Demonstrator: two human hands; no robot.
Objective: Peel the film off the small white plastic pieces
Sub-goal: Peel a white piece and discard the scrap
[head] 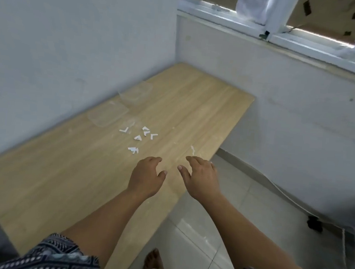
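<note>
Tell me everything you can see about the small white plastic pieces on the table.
The small white plastic pieces lie in a loose scatter on the light wood table, about six flat white bits, some L-shaped, some more triangular. They sit apart from each other, just ahead of both hands and near two clear plastic containers by the wall. Neither the left hand nor the right hand touches them. Whether film remains on them is too small to tell.
</note>
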